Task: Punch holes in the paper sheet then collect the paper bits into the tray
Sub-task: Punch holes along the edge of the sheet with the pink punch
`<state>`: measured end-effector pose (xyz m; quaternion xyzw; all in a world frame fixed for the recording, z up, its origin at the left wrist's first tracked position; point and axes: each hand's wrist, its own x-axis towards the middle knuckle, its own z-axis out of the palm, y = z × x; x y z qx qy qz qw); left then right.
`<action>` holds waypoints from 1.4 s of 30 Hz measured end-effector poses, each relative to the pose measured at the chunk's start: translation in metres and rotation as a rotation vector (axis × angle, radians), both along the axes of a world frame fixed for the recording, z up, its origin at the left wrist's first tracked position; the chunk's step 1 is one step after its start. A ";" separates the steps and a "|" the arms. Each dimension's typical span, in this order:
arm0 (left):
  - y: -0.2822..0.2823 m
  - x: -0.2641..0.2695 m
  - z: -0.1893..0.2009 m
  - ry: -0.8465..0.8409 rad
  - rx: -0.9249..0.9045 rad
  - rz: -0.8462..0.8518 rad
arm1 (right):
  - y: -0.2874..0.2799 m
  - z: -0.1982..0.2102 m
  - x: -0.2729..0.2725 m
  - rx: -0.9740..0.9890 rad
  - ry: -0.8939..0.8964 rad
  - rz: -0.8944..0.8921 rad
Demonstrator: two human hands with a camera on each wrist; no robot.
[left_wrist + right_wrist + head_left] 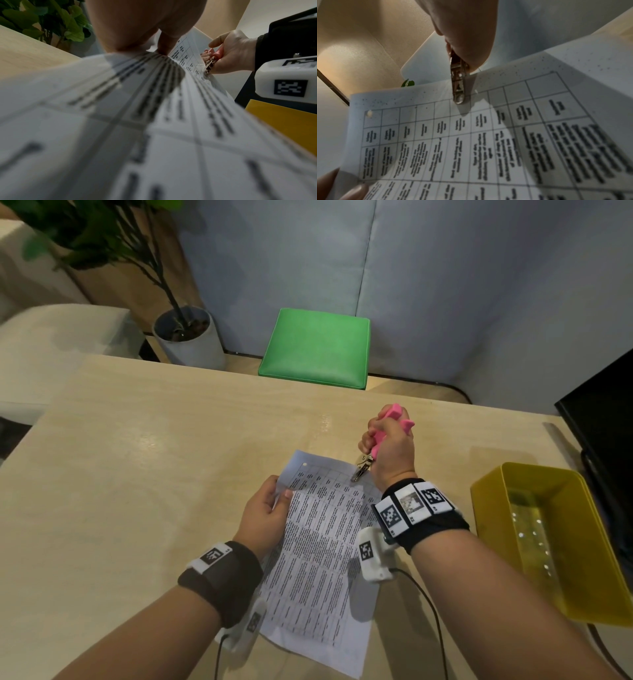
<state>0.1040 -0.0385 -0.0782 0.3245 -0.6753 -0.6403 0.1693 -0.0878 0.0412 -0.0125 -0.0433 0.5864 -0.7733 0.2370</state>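
Note:
A printed paper sheet (pixel 322 546) with a table on it is lifted off the wooden table (pixel 144 446) at its far end. My left hand (pixel 270 508) pinches its left edge, thumb on top. My right hand (pixel 387 443) grips a pink-handled hole punch (pixel 380 436), handles squeezed together. The punch's metal head (pixel 458 86) sits over the sheet's far edge, near the middle. One punched hole (pixel 369 113) shows at the sheet's far left corner. The yellow tray (pixel 534 542) stands at the right and holds several white paper bits (pixel 534 532).
A green stool (pixel 317 347) and a potted plant (pixel 185 333) stand beyond the table's far edge. A black monitor (pixel 603 419) rises at the right behind the tray. Wrist camera cables (pixel 428 604) trail off toward me.

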 end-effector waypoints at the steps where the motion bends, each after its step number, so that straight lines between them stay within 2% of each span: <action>1: 0.001 0.000 -0.001 -0.008 -0.002 0.001 | 0.000 -0.001 0.001 0.001 -0.004 -0.008; 19: 0.000 0.002 -0.005 -0.070 -0.056 0.012 | 0.000 -0.010 0.000 0.043 -0.009 -0.033; 31: -0.014 0.003 0.000 0.002 -0.079 0.053 | 0.027 -0.013 -0.024 0.119 0.023 -0.061; 42: -0.016 0.004 0.000 0.049 -0.065 0.060 | 0.029 -0.010 -0.025 0.091 0.038 -0.048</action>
